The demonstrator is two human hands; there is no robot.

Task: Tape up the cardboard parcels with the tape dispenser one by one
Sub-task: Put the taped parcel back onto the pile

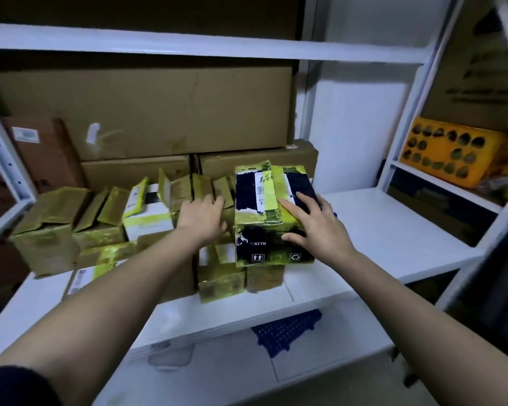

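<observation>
A dark parcel (264, 206) wrapped in yellowish tape sits on top of other small boxes on the white shelf (393, 230). My right hand (314, 224) lies on its top right corner, fingers straight over the top and thumb on the front face. My left hand (203, 215) reaches to the parcel's left side and touches the boxes there; its fingertips are hidden behind the parcel's edge. Several open and taped cardboard parcels (100, 224) crowd the shelf to the left. No tape dispenser is in view.
Large brown cartons (159, 112) are stacked at the back of the shelf. An orange crate (452, 150) stands on the shelf unit to the right. A blue plastic grid (288, 329) lies on the floor below. White shelf uprights stand on both sides.
</observation>
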